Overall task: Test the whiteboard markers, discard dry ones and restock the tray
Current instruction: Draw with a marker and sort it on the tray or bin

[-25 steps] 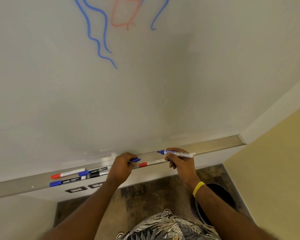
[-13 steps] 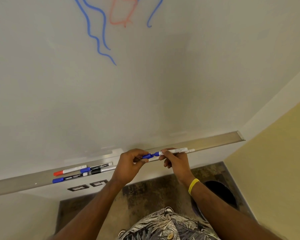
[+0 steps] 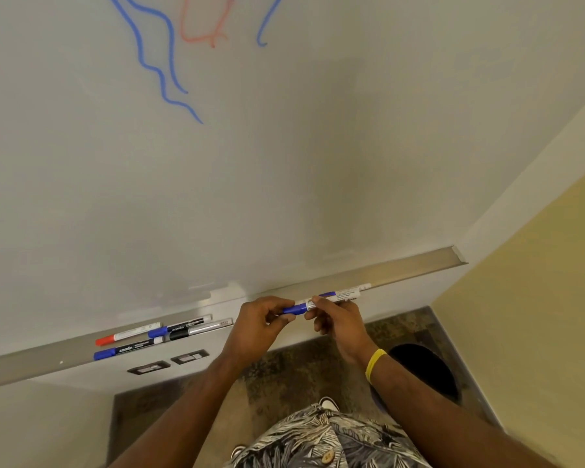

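Just in front of the metal tray (image 3: 416,270), my right hand (image 3: 338,320) grips the white barrel of a blue whiteboard marker (image 3: 343,295). My left hand (image 3: 259,324) pinches its blue cap (image 3: 294,309), which sits on the marker's left end. Several markers lie on the left part of the tray: a red-capped one (image 3: 129,333), a blue-capped black one (image 3: 179,327), a black-and-silver one (image 3: 201,329) and a blue-capped "camlin" one (image 3: 129,347). The whiteboard (image 3: 284,180) above carries blue squiggles (image 3: 156,62) and a faint red scribble (image 3: 203,32).
A dark round bin (image 3: 426,369) stands on the floor at the lower right, beside a yellow wall (image 3: 537,298). Two wall outlets (image 3: 169,363) sit under the tray. The tray's right end (image 3: 458,255) stops near the corner.
A second ago my hands were apart, cap in the left and uncapped marker in the right. They have come together and the cap now sits on the marker's tip.
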A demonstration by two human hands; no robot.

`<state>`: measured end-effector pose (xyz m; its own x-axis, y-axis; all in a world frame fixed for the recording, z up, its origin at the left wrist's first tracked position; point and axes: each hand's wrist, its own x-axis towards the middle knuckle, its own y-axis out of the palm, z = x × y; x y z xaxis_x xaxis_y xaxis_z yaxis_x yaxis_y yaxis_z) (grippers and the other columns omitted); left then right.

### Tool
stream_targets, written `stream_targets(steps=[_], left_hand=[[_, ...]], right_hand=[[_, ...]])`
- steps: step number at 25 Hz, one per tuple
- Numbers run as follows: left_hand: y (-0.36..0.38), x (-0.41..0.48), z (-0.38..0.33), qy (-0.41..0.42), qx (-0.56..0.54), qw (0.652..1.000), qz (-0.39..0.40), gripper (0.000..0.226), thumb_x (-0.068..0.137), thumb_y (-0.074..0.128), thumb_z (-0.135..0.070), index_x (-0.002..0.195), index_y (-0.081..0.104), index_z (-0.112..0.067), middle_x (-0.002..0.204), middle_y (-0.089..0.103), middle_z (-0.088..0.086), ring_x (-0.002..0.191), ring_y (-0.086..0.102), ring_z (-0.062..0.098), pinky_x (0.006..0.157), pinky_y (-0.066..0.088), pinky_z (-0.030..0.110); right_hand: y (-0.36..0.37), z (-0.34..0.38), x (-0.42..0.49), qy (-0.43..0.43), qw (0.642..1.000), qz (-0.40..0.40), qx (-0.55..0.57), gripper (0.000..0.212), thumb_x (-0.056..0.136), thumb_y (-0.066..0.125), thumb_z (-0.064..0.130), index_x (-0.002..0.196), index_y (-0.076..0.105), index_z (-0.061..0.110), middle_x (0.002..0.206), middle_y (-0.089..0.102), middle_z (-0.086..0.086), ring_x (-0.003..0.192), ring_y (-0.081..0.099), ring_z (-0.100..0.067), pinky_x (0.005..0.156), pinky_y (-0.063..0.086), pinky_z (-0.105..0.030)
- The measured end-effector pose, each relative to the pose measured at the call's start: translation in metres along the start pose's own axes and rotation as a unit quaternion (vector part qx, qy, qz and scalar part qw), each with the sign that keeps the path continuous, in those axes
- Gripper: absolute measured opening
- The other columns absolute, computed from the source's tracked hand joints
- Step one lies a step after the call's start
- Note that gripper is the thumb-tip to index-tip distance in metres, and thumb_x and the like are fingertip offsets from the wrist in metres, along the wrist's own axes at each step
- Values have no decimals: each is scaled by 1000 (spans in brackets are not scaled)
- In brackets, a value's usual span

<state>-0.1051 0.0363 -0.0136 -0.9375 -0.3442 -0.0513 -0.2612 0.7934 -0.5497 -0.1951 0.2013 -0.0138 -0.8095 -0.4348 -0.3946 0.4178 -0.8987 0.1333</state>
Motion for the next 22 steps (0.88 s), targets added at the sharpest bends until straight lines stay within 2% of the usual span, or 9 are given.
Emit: stream_targets(steps=[3,7,13,18,22], left_hand=[[14,-7,0,-45,-82,995,17,24,93,66,-14,115,70,-23,91,71,-17,82,70,2,75,57,16],[31,-16,-3,-56,-74,995,35,24,96,62,-14,118,70,-16,88,72,-9,77,71,5,76,59,21],[32,-13,-4,-59,-66,996,27,23,96,61,-10,116,70,-17,85,70,-13,77,70,1,71,54,12],[30,-12,-8,-60,-83,995,5,22,96,61,-8,113,71,-17,83,71,-13,76,71,5,69,54,12],[28,0,-10,-83,-76,993,18,20,96,61,-11,112,69,-21,85,70,-14,77,70,1,68,53,9]], right_hand=[[-5,-9,-4,60,997,9,44,27,97,61,27,93,72,3,78,71,-14,58,57,-16,56,46,-26],[-12,-20,-11,103,993,6,61,28,98,60,29,85,71,6,76,67,-12,60,54,-15,58,44,-28],[-11,-17,-12,108,991,15,77,28,100,57,27,88,70,5,74,66,-7,62,53,-13,61,45,-27],[-11,-15,-7,87,994,25,63,29,100,56,29,89,70,6,74,67,-7,62,57,-14,62,47,-28],[-8,-16,2,42,998,4,-38,36,98,56,40,90,73,9,70,71,-6,56,61,-11,57,49,-19]])
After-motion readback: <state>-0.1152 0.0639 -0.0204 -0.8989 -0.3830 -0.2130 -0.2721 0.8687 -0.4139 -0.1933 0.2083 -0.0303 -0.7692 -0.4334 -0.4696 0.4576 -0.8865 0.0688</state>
